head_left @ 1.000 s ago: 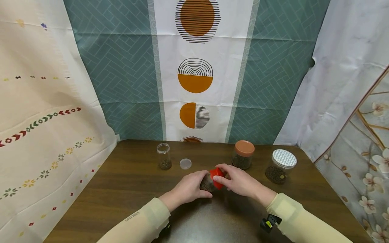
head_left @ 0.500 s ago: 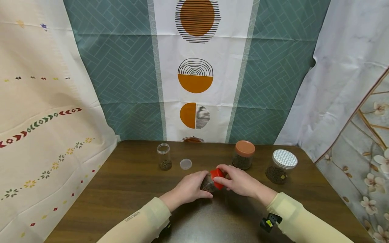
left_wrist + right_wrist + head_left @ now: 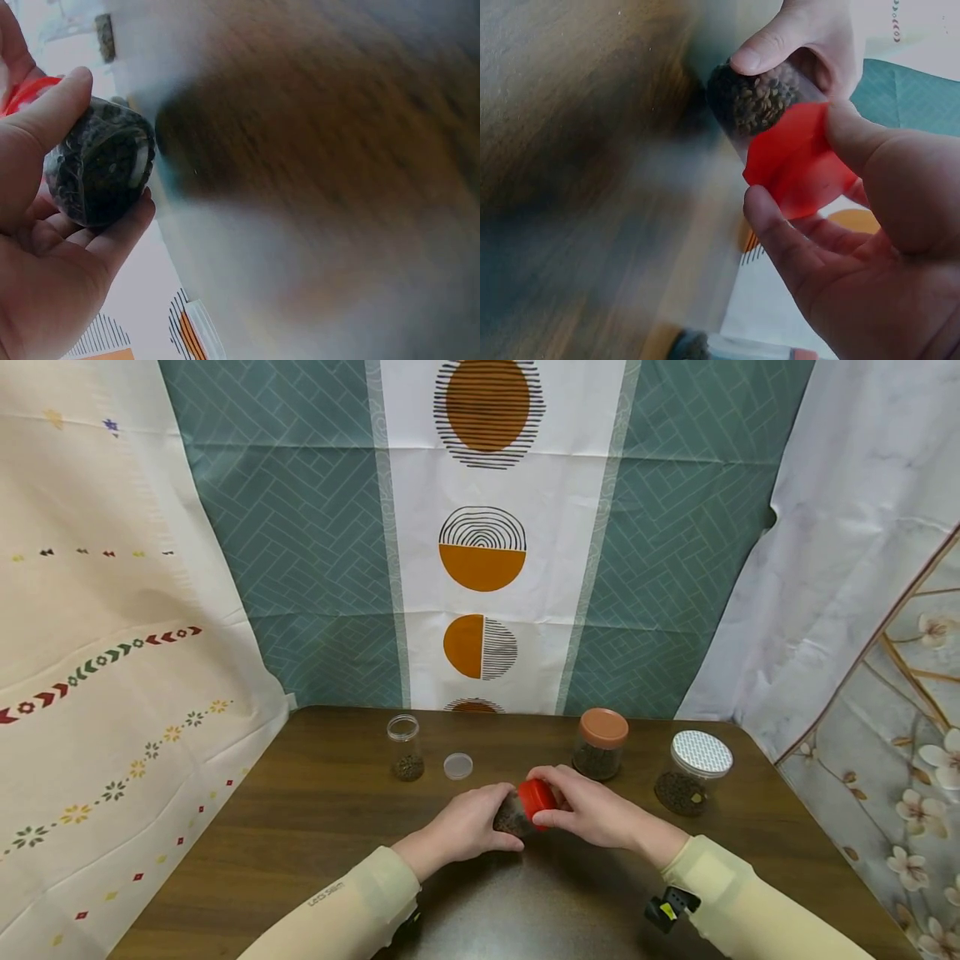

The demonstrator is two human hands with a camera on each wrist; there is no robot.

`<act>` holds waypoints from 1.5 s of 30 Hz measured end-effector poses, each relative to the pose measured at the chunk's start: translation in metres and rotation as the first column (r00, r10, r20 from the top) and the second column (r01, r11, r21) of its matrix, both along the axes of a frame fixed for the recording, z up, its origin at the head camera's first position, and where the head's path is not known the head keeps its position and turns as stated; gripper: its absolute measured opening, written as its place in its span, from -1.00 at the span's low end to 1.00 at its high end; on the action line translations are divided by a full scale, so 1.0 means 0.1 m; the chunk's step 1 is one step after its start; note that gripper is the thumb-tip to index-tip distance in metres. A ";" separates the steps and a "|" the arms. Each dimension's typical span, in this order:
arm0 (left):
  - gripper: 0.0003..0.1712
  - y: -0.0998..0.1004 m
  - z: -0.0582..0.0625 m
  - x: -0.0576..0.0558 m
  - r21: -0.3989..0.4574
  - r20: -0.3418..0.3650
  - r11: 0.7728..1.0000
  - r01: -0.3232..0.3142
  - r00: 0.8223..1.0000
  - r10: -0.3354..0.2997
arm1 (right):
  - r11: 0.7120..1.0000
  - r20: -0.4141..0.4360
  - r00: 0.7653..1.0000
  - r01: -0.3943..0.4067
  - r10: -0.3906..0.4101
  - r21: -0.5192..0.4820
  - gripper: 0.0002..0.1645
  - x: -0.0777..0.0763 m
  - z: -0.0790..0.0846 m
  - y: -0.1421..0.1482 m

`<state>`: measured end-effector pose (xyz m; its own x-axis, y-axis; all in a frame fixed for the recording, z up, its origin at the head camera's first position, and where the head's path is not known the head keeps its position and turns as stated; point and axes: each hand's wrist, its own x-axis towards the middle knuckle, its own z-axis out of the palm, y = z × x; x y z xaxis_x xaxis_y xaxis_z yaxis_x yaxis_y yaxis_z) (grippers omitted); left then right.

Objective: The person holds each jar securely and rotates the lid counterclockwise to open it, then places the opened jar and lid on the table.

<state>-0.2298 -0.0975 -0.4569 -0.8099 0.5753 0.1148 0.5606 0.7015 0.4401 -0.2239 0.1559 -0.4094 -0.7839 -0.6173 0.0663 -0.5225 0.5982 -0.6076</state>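
A small clear jar [image 3: 509, 817] of dark brown seeds or grains leans over the table, tilted toward the right. My left hand [image 3: 463, 829] grips its body, thumb on the near side and fingers around the far side. In the left wrist view the jar's base [image 3: 112, 169] faces the camera. On the jar's mouth sits a red lid [image 3: 799, 161] with a notched edge. My right hand [image 3: 592, 808] pinches this lid between thumb and fingers. Seeds [image 3: 761, 101] show through the jar wall just below the lid in the right wrist view.
On the wooden table [image 3: 322, 835], an uncapped jar [image 3: 406, 747] with a few grains stands back left, beside a clear flat lid [image 3: 458, 766]. Back right are an orange-lidded jar [image 3: 600, 743] and a wider jar [image 3: 692, 772] with a patterned white lid. Hanging cloths surround the table.
My right hand has turned on the red lid, its thumb shifting toward me and down. The lid shows more of its side now. My left hand and the jar stay almost still.
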 end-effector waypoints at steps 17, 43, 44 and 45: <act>-0.22 0.02 0.01 0.01 0.009 0.006 1.000 0.004 1.000 -0.004 | 0.997 0.008 0.999 -0.042 0.042 -0.063 -0.27 0.00 -0.03 0.03; -0.18 0.01 0.02 0.01 0.014 0.003 1.000 0.012 1.000 -0.012 | 0.973 0.227 0.946 0.227 -0.231 0.046 -0.36 -0.06 0.09 -0.10; -0.18 0.01 0.02 0.01 0.014 0.004 1.000 0.012 1.000 -0.013 | 0.974 0.228 0.946 0.224 -0.228 0.045 -0.35 -0.07 0.09 -0.10; -0.19 0.01 0.02 0.01 0.013 0.005 1.000 0.012 1.000 -0.012 | 0.975 0.230 0.947 0.220 -0.223 0.040 -0.34 -0.07 0.09 -0.10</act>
